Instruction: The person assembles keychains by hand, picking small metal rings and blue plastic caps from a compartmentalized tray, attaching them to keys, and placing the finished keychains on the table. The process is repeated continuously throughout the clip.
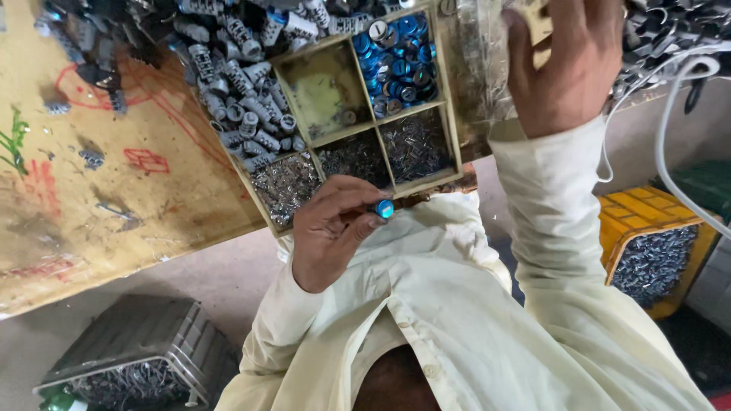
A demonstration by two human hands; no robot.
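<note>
Left hand (331, 228) pinched a blue-capped part (384, 208) near the divided tray (454, 122); right hand (571, 65) (grip unclear, cannot tell) rested on the worktop (99, 205).

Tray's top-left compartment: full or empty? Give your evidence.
Nearly empty: the compartment shows its bare floor with one or two small parts, unlike the blue caps heaped beside it.

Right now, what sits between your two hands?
In the head view, between left hand and right hand: the divided tray's compartments of small metal pins.
</note>
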